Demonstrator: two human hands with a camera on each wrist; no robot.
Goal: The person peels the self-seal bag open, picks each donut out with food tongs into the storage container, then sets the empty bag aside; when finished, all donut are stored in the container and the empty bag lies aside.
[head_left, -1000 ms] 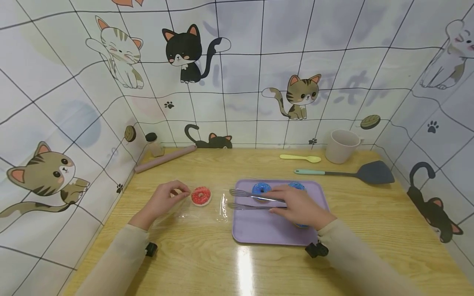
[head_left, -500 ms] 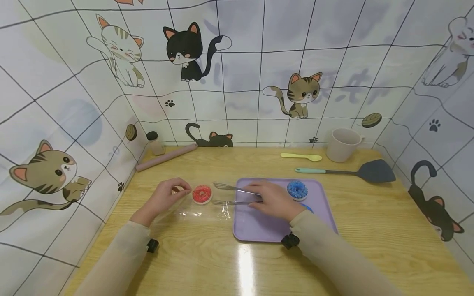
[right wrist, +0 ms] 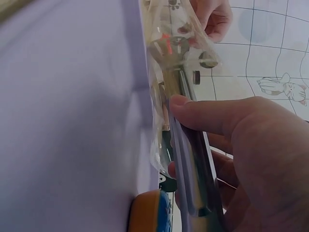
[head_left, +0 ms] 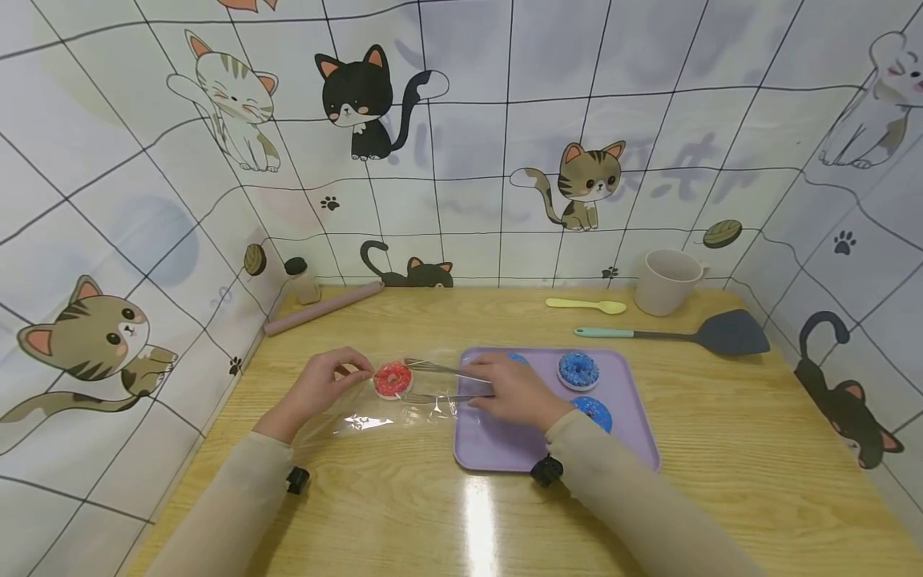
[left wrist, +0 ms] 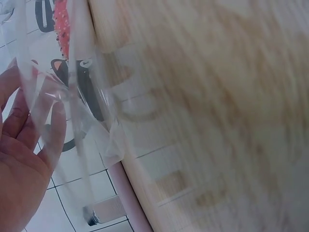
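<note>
In the head view a red-sprinkled donut [head_left: 383, 381] lies at the left, within a clear plastic bag [head_left: 360, 423]. My left hand [head_left: 324, 386] pinches the film just left of the donut; the left wrist view shows this film [left wrist: 113, 137] draped past the fingers. Metal tongs [head_left: 441, 369] are gripped in my right hand [head_left: 515, 389], pointing left. Their spread ends reach the donut's right side, one at its upper edge, one at its lower. In the right wrist view the thumb presses along the tongs [right wrist: 190, 159].
A purple tray [head_left: 490, 457] beneath my right hand bears blue donuts [head_left: 593, 413], one mostly hidden behind the hand. Farther back are a rolling pin [head_left: 324, 308], a shaker jar [head_left: 303, 287], a yellow spoon [head_left: 584, 304], a turner [head_left: 728, 335] and a mug [head_left: 667, 284].
My right hand has moved left with the tongs, from over the tray's blue donuts to the red donut. My left hand has stayed nearly still.
</note>
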